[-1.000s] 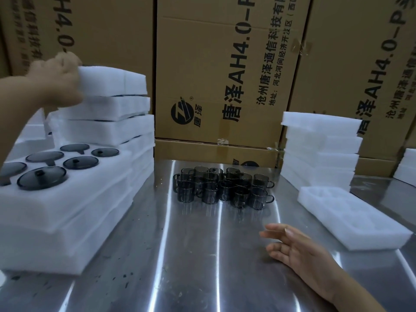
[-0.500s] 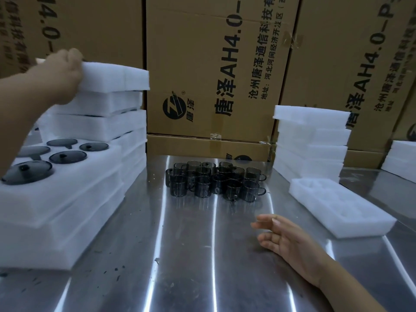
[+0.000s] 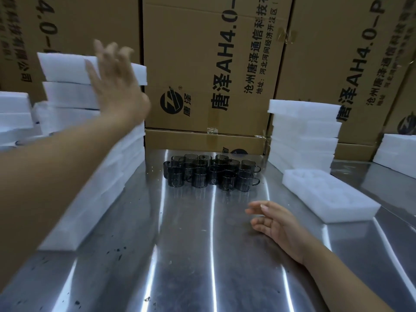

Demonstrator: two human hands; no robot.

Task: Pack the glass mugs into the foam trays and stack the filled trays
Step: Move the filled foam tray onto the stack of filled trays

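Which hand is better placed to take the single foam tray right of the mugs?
Probably right: the right hand is open and low, close to that tray; the left hand is up by the left foam stack.

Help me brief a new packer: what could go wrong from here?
1. The left hand is open and blurred by the unevenly stacked foam trays; a bump could topple the upper ones.
2. The glass mugs stand tightly clustered on the bare steel table; pulling one out carelessly might knock neighbours together and chip them.
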